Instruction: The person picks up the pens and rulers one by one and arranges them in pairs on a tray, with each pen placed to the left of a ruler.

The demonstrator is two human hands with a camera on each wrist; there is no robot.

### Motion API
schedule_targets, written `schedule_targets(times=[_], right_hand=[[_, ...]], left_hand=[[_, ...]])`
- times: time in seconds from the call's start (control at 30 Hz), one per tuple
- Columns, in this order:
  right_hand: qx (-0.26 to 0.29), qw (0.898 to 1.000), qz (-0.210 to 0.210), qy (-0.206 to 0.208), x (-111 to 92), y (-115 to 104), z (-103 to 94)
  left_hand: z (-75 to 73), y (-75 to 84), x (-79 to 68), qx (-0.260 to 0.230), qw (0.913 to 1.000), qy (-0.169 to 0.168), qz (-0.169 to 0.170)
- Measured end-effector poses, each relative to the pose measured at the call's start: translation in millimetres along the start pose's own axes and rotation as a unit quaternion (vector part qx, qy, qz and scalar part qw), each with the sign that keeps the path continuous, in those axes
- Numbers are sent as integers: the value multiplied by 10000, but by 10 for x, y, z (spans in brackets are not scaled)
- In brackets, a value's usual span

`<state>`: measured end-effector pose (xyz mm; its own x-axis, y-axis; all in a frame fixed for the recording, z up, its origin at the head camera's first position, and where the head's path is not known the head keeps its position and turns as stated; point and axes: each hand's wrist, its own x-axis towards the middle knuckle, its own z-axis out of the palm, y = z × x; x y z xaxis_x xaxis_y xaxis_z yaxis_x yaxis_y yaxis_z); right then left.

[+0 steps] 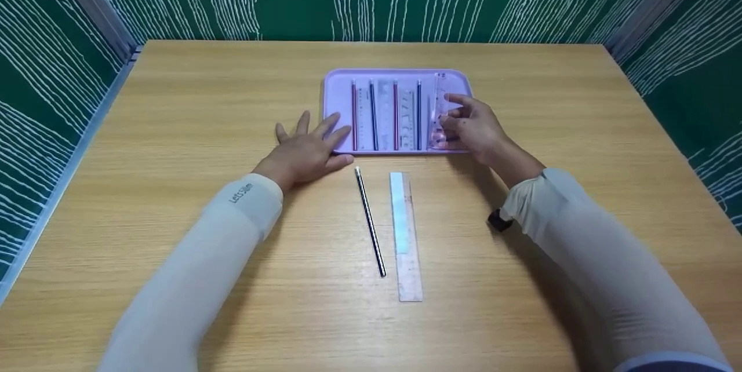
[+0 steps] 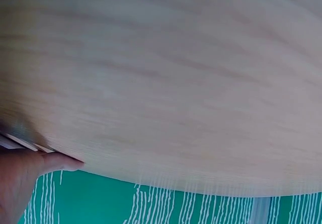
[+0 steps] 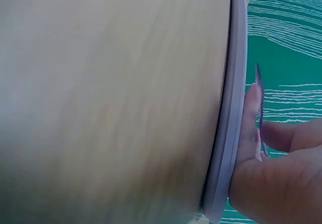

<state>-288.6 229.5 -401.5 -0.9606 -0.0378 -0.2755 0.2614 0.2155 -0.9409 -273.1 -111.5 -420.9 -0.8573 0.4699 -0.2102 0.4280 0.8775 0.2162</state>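
A lilac tray [image 1: 338, 91] lies on the table with pencils and clear rulers set in it side by side. My right hand [image 1: 476, 128] is over its right end and pinches a clear ruler [image 1: 440, 83] between thumb and fingers. The right wrist view shows that ruler [image 3: 260, 95] edge-on, beyond the tray rim [image 3: 232, 93]. With fingers spread, my left hand [image 1: 304, 152] rests at the tray's front left corner. In the left wrist view only part of the left hand [image 2: 22, 176] shows, at the lower left.
In front of the tray a dark striped pencil [image 1: 370, 221] lies on the wooden table [image 1: 232, 94]. Beside it is a clear ruler [image 1: 410, 273] with a pale blue band. Green panels with white streaks [image 1: 295, 1] stand behind the table and along its sides.
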Motion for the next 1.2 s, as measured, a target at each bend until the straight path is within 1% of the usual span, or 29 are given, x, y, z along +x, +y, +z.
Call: schedule_targets(times=[0.07, 0.2, 0.43, 0.73, 0.93, 1.03, 1.2], right_hand=[[8, 10000, 7, 2, 31, -5, 18], [-160, 9998, 54, 90, 78, -11, 42], [-408, 9987, 252, 144, 119, -39, 81], [-617, 9978, 208, 113, 149, -32, 122], [-1215, 9922, -11, 291, 139, -27, 145], [-1591, 9863, -120, 423, 135, -23, 154], [-2056, 9773, -180, 479, 137, -44, 183]], left_hand=[[2, -5, 2, 25, 10000, 8, 19], [7, -14, 7, 69, 10000, 2, 27], [5, -10, 0, 49, 10000, 1, 36], [10, -14, 7, 9, 10000, 11, 33], [7, -9, 4, 17, 10000, 44, 46], [1, -3, 2, 8, 10000, 11, 42], [-9, 7, -4, -15, 10000, -49, 30]])
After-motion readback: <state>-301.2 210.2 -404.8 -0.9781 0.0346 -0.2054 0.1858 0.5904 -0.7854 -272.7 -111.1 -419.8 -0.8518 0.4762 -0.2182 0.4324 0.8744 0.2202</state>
